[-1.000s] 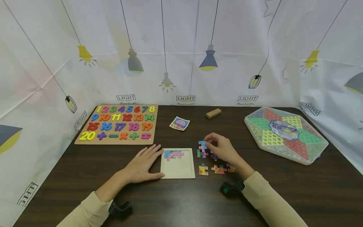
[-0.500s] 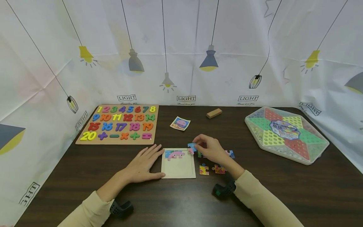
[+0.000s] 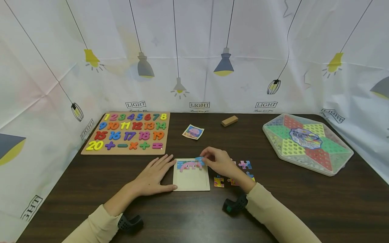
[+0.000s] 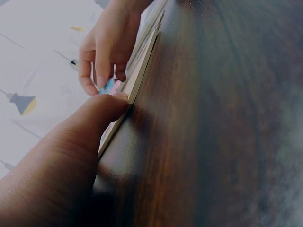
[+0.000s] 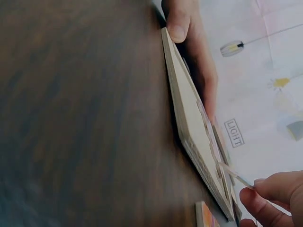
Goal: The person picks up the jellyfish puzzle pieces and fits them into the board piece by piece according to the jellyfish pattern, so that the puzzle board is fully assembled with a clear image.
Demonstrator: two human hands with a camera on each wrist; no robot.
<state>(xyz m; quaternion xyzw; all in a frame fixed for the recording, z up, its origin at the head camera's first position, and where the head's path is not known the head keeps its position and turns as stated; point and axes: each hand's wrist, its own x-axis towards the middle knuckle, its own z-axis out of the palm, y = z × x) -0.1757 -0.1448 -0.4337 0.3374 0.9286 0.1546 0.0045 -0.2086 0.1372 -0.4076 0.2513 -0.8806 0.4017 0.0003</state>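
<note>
A pale wooden puzzle tray (image 3: 191, 182) lies on the dark table, with joined pieces of a pink creature (image 3: 188, 165) along its top edge. My left hand (image 3: 153, 177) rests at the tray's left side, fingers straight and thumb on the lower left corner. Over the tray's top right corner, my right hand (image 3: 220, 162) pinches a blue and pink jigsaw piece (image 3: 199, 160) between thumb and fingers. In the right wrist view that jigsaw piece (image 5: 236, 175) is tilted, one edge at the tray. Loose jigsaw pieces (image 3: 218, 181) lie right of the tray, some partly hidden by the right hand.
A number board (image 3: 124, 135) stands at the back left. Behind the tray lie a small picture card (image 3: 193, 132) and a wooden block (image 3: 229, 121). A hexagonal game board (image 3: 307, 143) occupies the right side. A printed white cloth (image 3: 194, 60) hangs behind the table.
My right hand has carried the blue and pink jigsaw piece left from the loose pieces to the tray's top right corner. The left hand has stayed in place.
</note>
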